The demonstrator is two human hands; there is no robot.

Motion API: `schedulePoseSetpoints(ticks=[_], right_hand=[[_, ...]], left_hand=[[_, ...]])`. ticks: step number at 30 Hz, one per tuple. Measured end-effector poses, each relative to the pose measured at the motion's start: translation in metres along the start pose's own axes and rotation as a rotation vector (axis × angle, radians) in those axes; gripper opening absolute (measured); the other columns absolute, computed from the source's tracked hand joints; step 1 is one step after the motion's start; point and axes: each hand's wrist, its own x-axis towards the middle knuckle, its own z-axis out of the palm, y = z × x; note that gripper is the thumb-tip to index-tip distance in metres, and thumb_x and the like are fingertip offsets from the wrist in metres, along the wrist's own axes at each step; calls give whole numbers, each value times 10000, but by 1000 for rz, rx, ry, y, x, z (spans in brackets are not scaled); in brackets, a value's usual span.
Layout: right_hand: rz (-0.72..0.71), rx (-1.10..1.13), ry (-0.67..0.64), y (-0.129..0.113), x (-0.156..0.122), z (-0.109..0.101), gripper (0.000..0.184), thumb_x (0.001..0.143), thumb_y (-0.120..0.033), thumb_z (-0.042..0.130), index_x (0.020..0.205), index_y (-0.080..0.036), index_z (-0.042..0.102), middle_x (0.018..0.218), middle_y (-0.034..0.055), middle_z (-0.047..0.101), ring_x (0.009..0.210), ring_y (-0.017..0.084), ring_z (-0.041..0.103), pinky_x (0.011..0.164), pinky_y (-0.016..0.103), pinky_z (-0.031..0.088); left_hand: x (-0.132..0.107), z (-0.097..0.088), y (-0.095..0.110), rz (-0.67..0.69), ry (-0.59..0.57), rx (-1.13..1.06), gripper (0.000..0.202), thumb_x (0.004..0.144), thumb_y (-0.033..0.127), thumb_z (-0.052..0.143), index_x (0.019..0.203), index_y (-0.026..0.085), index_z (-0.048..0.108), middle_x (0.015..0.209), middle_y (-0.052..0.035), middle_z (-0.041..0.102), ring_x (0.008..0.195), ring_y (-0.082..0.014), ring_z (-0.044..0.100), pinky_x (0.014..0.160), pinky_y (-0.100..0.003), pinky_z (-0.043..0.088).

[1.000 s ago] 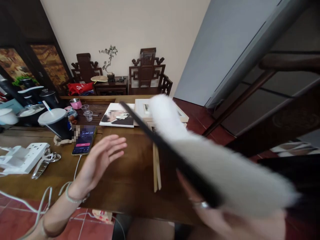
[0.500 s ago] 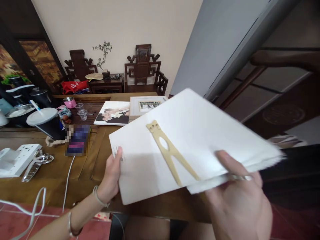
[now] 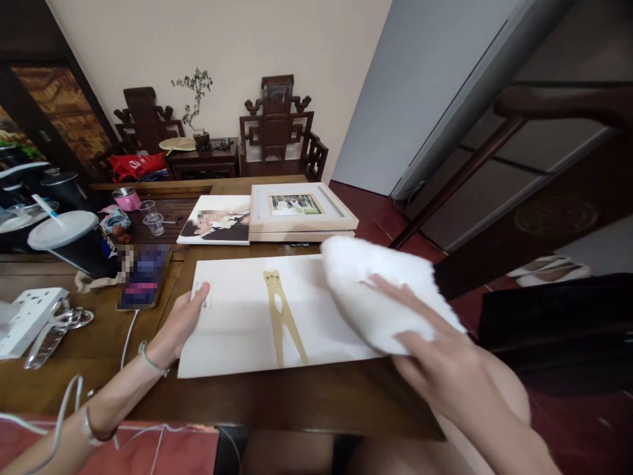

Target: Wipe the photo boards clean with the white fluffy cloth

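A flat white panel (image 3: 237,330) with a tan, long-legged animal figure (image 3: 278,305) on it is low over the table's front part. My left hand (image 3: 185,320) grips the panel's left edge, thumb on top beside small print. On the panel's right end lies a folded white cloth (image 3: 380,264) with a fluffy edge. My right hand (image 3: 435,343) is closed on this cloth and presses it to the panel, covering that end. Whether the right fingers also touch the panel cannot be seen.
Behind the panel are a photo print (image 3: 217,224) and stacked wooden picture frames (image 3: 301,218). At left on the table (image 3: 297,402) stand a lidded cup with a straw (image 3: 69,241), a phone (image 3: 146,277), a power strip (image 3: 34,323) and a clear hair clip (image 3: 57,330).
The panel has come down from a tilt to nearly flat, uncovering the picture frames. My right hand has brought the cloth from beneath the panel's right edge onto its top.
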Motion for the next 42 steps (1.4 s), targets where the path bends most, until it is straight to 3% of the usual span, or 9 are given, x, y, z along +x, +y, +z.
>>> schedulePoseSetpoints(ticks=[2, 4, 9, 13, 19, 24, 30, 37, 42], right_hand=[[-266, 16, -110, -11, 10, 14, 290, 776, 10, 450, 664, -218, 590, 1373, 104, 552, 1346, 303, 390, 1052, 619, 388], [-372, -31, -173, -17, 15, 29, 343, 776, 70, 410, 702, -201, 606, 1397, 114, 525, 1363, 289, 353, 1045, 623, 391], [-366, -46, -230, -13, 13, 50, 389, 732, 131, 382, 678, -170, 622, 1421, 162, 485, 1389, 308, 281, 1048, 633, 382], [-374, -34, -259, -8, 13, 52, 402, 708, 145, 351, 704, -143, 632, 1400, 220, 487, 1397, 326, 257, 1049, 648, 368], [-367, -25, -248, -6, 12, 60, 420, 736, 130, 336, 718, -165, 635, 1383, 186, 519, 1397, 312, 267, 1043, 670, 354], [-366, -56, -257, -13, 13, 58, 410, 730, 118, 344, 663, -156, 641, 1355, 197, 544, 1380, 333, 304, 1032, 660, 374], [-337, -46, -371, -19, 20, 44, 412, 657, 111, 365, 709, -151, 678, 1325, 193, 573, 1347, 351, 365, 1038, 633, 381], [-223, -26, -579, 8, 77, 58, 487, 643, 101, 415, 1000, -129, 654, 1482, 186, 397, 1404, 353, 237, 1069, 578, 369], [-203, -86, -575, 14, 105, 71, 525, 655, 93, 405, 1068, -152, 619, 1399, 174, 501, 1368, 339, 348, 1043, 567, 402]], left_hand=[[4, -1, 2, 26, -16, 42, 392, 755, 528, 695, 851, 148, 680, 678, -83, 722, 662, -263, 694, 585, -328, 507], [6, -1, 6, 55, -15, 91, 414, 748, 547, 690, 843, 145, 686, 691, -85, 723, 669, -263, 688, 615, -336, 511], [14, -5, 15, 232, -34, 336, 497, 636, 539, 772, 937, 151, 692, 894, -105, 736, 802, -280, 672, 714, -353, 502], [20, -11, 18, 500, 119, 717, 491, 497, 516, 851, 831, 193, 692, 846, -91, 685, 811, -309, 618, 755, -377, 455], [19, -15, 3, 643, 157, 939, 481, 655, 599, 725, 896, 186, 677, 820, -72, 557, 828, -305, 560, 830, -433, 438], [15, -13, -13, 846, 104, 1024, 510, 820, 517, 595, 1180, 157, 598, 1173, -160, 503, 1149, -352, 469, 1016, -496, 369], [22, -2, -22, 833, -71, 1280, 532, 981, 378, 297, 1433, 101, 342, 1549, -172, 252, 1454, -301, 152, 1152, -507, 228], [34, -4, -15, 838, -158, 1327, 617, 986, 470, 273, 1461, 76, 267, 1570, -177, 210, 1469, -273, 95, 1176, -497, 174], [37, -2, -17, 845, -134, 1272, 597, 982, 457, 303, 1457, 98, 277, 1568, -168, 225, 1465, -275, 120, 1172, -509, 185]])
